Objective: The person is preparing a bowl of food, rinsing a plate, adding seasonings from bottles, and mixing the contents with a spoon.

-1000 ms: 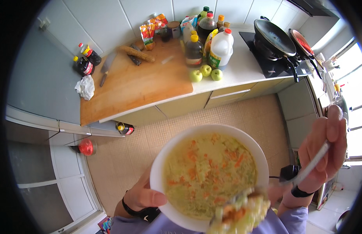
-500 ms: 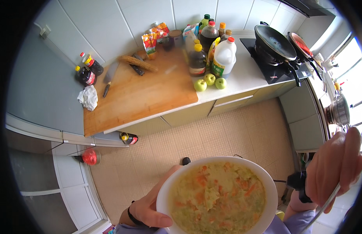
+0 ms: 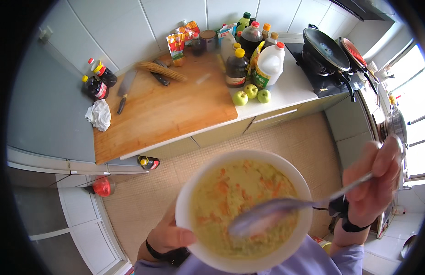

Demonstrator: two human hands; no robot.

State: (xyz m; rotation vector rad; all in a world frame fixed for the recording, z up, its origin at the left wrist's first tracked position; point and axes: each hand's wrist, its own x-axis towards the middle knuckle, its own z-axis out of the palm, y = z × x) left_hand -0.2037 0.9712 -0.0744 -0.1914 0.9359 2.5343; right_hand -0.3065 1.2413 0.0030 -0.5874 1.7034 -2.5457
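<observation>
Your right hand is closed on a spoon held over the yellow soup, while your left hand, half curled, grips the white bowl

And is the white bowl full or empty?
Looks largely full: yellowish food with orange bits spreads nearly wall to wall in the white bowl. How deep, I cannot tell.

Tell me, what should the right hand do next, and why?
Probably dip the spoon into the soup: the right hand holds it over the bowl, it looks empty, though blurred, and the left hand supports the bowl.
</observation>
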